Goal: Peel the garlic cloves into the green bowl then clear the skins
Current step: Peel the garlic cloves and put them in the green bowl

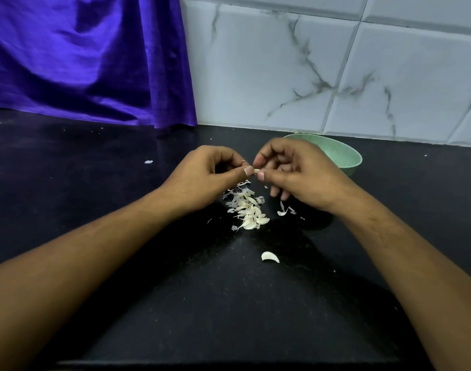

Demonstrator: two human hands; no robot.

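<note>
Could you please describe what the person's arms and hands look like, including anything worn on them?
Both forearms are bare up to the frame edge, with no sleeves, gloves, watch or bracelets in view. The left hand has a thin ring on one finger. The right hand shows no ring. The visible thumbnails are short and unpainted.

Garlic pile (249, 210) lies on counter (95, 183); bowl (346, 156) behind, right.

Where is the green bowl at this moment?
The green bowl stands on the black counter at the right, near the tiled wall, just behind the right hand, which partly hides it.
</note>
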